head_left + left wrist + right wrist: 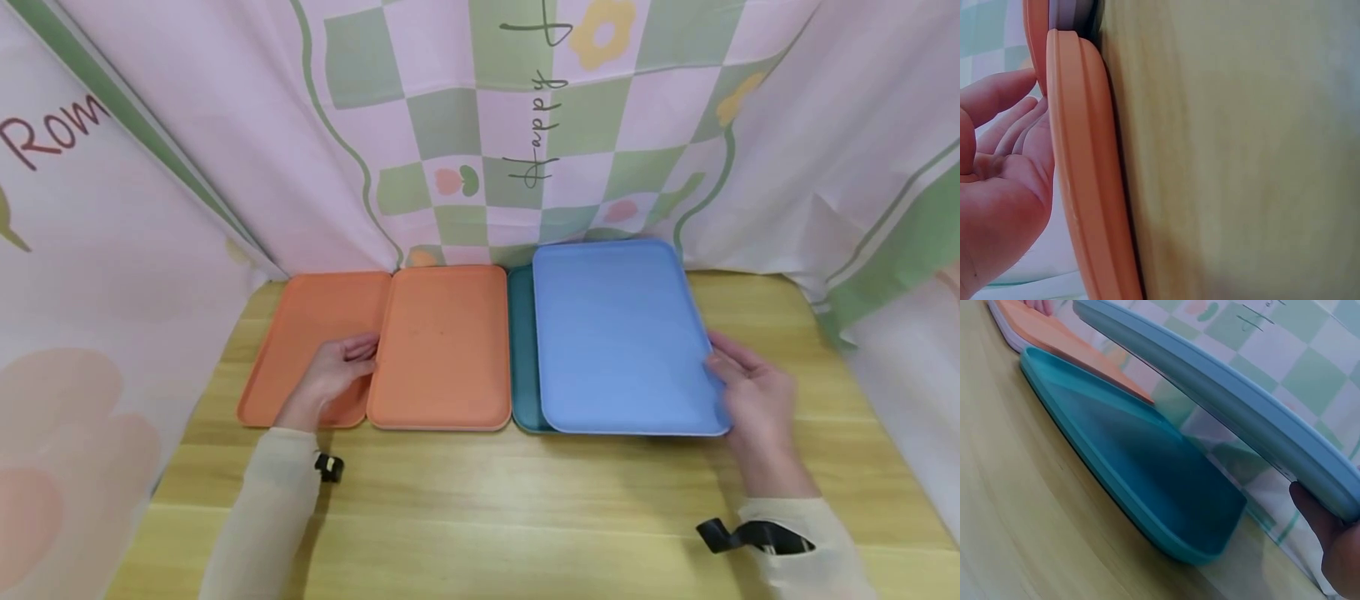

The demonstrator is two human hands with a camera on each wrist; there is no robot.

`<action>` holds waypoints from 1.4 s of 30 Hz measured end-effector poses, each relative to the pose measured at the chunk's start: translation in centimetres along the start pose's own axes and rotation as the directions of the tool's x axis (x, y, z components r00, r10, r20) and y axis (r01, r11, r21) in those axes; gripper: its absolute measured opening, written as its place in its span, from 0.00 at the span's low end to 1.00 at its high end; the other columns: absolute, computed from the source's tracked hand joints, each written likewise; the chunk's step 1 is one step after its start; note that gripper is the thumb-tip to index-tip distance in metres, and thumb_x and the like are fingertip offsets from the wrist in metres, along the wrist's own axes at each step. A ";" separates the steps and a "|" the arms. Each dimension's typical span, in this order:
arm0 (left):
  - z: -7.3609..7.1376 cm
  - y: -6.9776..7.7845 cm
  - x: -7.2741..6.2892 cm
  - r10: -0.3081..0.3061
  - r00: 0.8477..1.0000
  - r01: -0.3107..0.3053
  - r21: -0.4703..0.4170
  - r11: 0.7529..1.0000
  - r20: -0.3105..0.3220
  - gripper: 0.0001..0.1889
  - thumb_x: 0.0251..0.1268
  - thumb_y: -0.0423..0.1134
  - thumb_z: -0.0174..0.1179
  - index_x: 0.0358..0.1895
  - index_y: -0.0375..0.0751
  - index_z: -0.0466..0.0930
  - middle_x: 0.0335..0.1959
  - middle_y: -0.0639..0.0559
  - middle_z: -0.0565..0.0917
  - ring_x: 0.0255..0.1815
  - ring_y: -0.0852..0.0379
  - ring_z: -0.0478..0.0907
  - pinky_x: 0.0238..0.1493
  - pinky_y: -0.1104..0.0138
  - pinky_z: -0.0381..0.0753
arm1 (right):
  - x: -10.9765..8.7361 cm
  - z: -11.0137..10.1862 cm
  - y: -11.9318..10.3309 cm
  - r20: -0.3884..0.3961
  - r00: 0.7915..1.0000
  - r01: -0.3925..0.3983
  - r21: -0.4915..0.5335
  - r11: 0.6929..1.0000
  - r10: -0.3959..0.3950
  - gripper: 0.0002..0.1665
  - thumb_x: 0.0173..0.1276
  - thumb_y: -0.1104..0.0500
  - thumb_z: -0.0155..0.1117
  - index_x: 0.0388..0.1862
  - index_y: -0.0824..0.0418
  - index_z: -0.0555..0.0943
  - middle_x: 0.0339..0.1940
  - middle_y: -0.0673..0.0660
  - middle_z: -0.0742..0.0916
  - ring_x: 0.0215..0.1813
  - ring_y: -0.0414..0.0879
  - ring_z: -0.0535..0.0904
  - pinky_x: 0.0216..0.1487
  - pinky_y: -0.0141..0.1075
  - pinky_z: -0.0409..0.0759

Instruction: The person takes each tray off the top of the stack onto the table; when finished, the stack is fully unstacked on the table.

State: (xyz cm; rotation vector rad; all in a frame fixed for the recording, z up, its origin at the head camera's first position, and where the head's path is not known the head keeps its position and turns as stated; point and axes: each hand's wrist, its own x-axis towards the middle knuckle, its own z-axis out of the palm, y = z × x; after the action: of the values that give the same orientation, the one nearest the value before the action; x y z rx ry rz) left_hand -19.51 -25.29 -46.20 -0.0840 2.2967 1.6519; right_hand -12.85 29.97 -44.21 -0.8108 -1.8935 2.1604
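A blue tray (622, 342) is held up by my right hand (761, 400), which grips its right edge. Beneath it, a teal tray (1129, 450) lies on the table, mostly covered in the head view. My left hand (333, 371) is over the left orange tray (318, 304), its nearly straight fingers and thumb against the left edge of the middle orange tray (442, 350). A lilac tray (1007, 328) shows under that middle one. The left fingertips are partly hidden behind tray rims in the left wrist view (1007, 150).
The trays stand in a row on a wooden table (480, 508), close to a patterned curtain (510, 117) at the back. More curtain hangs at both sides. A black strap (757, 537) is around the right wrist.
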 end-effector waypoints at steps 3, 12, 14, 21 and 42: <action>-0.1 0.0 0.0 0.001 1.000 -0.001 0.013 1.000 -0.001 0.31 0.78 0.22 0.58 0.81 0.24 0.63 0.81 0.27 0.66 0.86 0.35 0.62 0.66 0.77 0.80 | 0.0 -0.7 -0.1 0.015 1.000 -0.012 0.005 1.000 0.012 0.23 0.76 0.63 0.71 0.68 0.52 0.88 0.35 0.32 0.93 0.41 0.24 0.86 0.36 0.21 0.86; -0.1 -0.3 0.3 -0.001 1.000 0.001 -0.004 1.000 -0.011 0.32 0.77 0.22 0.59 0.81 0.25 0.64 0.81 0.28 0.67 0.85 0.37 0.63 0.65 0.77 0.80 | 0.5 -2.3 -0.3 0.016 0.999 -0.027 0.018 0.999 0.027 0.22 0.74 0.62 0.74 0.64 0.48 0.90 0.37 0.31 0.93 0.38 0.26 0.87 0.32 0.25 0.87; -0.1 -0.3 0.3 -0.004 1.000 0.004 -0.015 1.000 -0.011 0.32 0.77 0.21 0.59 0.81 0.25 0.64 0.81 0.29 0.67 0.85 0.37 0.63 0.65 0.78 0.80 | 0.6 -2.7 -0.4 0.021 0.999 -0.036 0.028 0.999 0.035 0.22 0.73 0.62 0.75 0.64 0.47 0.90 0.37 0.31 0.93 0.38 0.26 0.87 0.31 0.26 0.87; 0.0 -0.1 0.2 -0.032 0.999 0.032 0.000 0.999 -0.004 0.32 0.78 0.23 0.59 0.82 0.27 0.63 0.82 0.30 0.66 0.86 0.38 0.62 0.75 0.64 0.78 | 0.9 -4.4 -0.6 0.017 0.998 -0.053 0.009 0.999 0.053 0.24 0.72 0.59 0.78 0.66 0.46 0.89 0.39 0.28 0.91 0.38 0.25 0.87 0.30 0.28 0.88; 0.0 -0.1 0.2 -0.045 0.999 0.045 -0.014 0.999 -0.012 0.32 0.78 0.22 0.58 0.82 0.27 0.63 0.83 0.30 0.66 0.87 0.38 0.62 0.72 0.68 0.80 | 2.4 -10.5 -0.5 -0.089 0.995 -0.037 -0.022 0.999 0.035 0.26 0.70 0.60 0.79 0.65 0.43 0.89 0.43 0.26 0.88 0.39 0.22 0.81 0.28 0.24 0.84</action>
State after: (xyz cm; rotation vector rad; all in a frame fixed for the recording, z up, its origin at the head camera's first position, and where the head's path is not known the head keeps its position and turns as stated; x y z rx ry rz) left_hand -19.62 -25.28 -46.36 -0.1487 2.2758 1.6494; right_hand -9.87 40.30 -44.98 -0.9358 -1.8785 2.0897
